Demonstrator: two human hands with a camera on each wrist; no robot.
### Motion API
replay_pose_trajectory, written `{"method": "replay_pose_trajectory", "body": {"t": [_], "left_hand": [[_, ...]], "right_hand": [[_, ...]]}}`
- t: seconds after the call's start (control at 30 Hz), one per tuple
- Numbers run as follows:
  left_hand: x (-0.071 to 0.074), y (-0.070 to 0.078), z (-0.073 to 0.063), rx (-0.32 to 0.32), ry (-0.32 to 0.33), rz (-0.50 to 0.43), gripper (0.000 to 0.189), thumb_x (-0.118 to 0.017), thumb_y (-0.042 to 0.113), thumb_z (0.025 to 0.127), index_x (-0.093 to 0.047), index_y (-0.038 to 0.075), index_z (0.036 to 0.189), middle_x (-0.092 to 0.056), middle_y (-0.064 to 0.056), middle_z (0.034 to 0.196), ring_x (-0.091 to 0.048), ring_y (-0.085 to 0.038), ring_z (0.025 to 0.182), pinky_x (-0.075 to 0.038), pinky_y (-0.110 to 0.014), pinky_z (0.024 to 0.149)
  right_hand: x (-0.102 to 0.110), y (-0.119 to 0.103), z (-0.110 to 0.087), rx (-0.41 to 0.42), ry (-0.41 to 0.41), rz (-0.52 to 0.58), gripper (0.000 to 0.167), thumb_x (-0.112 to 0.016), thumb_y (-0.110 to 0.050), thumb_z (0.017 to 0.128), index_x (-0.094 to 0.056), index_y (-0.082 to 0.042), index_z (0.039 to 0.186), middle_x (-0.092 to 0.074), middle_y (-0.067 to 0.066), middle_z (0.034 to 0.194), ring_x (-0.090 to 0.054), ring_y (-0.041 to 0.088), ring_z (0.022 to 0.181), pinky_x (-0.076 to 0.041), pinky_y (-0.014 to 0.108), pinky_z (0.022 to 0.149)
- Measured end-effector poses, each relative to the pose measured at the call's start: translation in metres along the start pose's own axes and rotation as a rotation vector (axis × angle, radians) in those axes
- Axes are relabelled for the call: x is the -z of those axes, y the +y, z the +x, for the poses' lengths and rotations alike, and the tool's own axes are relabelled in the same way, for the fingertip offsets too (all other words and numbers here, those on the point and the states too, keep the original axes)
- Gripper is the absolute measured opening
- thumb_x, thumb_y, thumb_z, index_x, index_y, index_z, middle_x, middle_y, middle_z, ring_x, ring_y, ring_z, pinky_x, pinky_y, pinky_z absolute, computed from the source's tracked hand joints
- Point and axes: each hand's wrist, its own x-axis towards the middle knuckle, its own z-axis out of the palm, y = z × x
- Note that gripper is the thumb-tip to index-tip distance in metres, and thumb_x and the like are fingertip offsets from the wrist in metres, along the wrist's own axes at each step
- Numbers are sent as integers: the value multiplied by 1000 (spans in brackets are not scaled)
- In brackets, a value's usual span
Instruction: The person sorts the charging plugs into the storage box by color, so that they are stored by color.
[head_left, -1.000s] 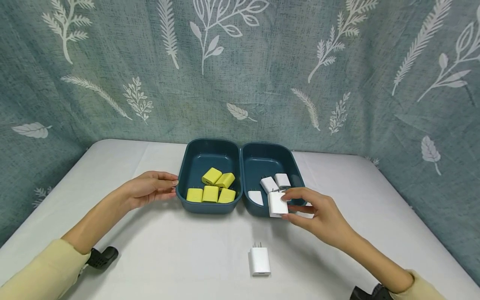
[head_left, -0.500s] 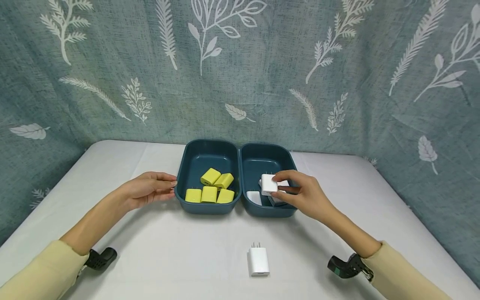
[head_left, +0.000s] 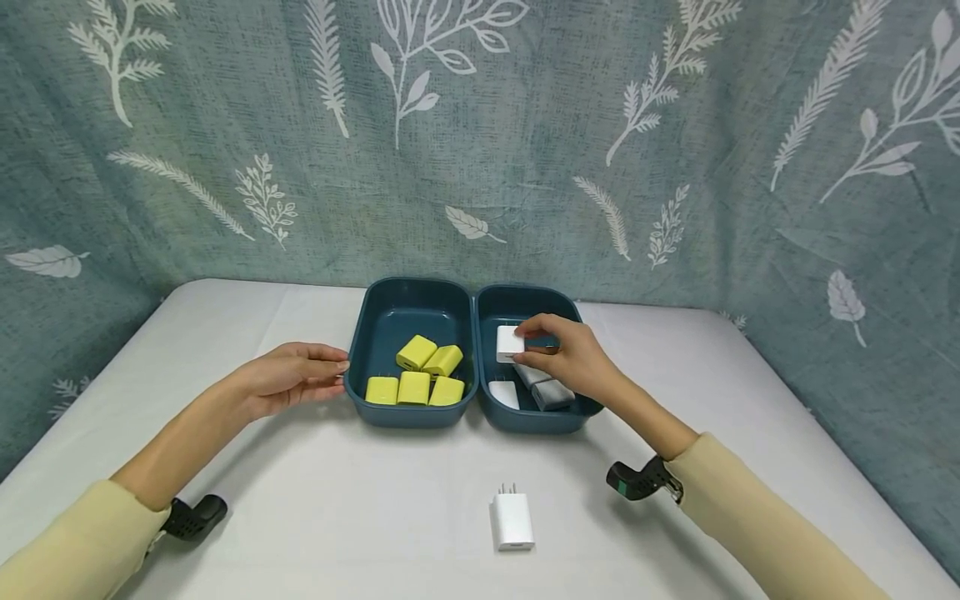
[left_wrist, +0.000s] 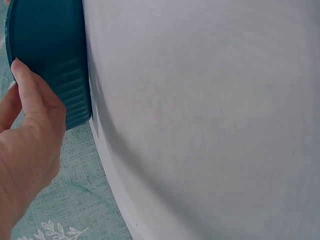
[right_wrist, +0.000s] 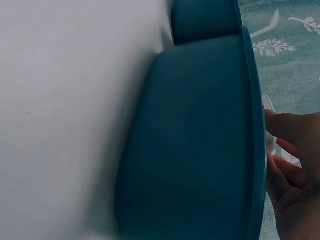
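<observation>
My right hand (head_left: pixel 570 354) pinches a white USB wall charger (head_left: pixel 511 343) between thumb and fingers, held over the right-hand dark teal bin (head_left: pixel 517 307). In that bin lie several other white chargers (head_left: pixel 503 393), partly in my hand's shadow. In the right wrist view the held charger (right_wrist: pixel 270 125) is mostly hidden behind the bin's rim and my fingers. My left hand (head_left: pixel 288 379) rests its fairly straight fingers against the outer left wall of the left-hand teal bin (head_left: pixel 408 300), fingertips at the rim. Several yellow chargers (head_left: pixel 413 387) lie in that bin.
One more white charger (head_left: pixel 513 520) lies on the white tabletop (head_left: pixel 360 508) in front of the bins, prongs pointing away from me. The two bins stand side by side near the back edge. A leaf-patterned green curtain (head_left: pixel 525 225) hangs behind the table.
My right hand has carried the white charger from the right bin's front edge back and to the left, over the bin's inside. The left hand has stayed at the left bin.
</observation>
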Motion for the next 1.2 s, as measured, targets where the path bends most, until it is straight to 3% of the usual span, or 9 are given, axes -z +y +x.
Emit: {"method": "replay_pose_trajectory", "body": {"t": [0.4, 0.87, 1.2], "left_hand": [[0, 0, 0, 6, 7, -5, 38, -51, 2, 102, -38, -12, 135, -65, -9, 101, -68, -15, 87, -58, -25, 84], [-1, -1, 1, 3, 6, 1, 39, -52, 2, 102, -38, -13, 135, -65, -11, 101, -69, -15, 87, -58, -26, 84], [1, 0, 0, 5, 1, -3, 40, -52, 2, 102, -36, -13, 136, -64, -10, 103, -68, -15, 89, -57, -26, 85]], "right_hand": [[-10, 10, 20, -39, -67, -80, 29, -76, -7, 88, -67, -1, 115, -64, 12, 115, -62, 29, 109, -59, 35, 86], [-12, 12, 20, -70, -95, -159, 32, -74, -18, 92, -67, -1, 119, -64, 12, 119, -59, 31, 115, -56, 39, 91], [0, 1, 14, -80, -59, -113, 30, -71, -19, 94, -67, -5, 120, -62, 13, 121, -58, 31, 116, -56, 40, 92]]}}
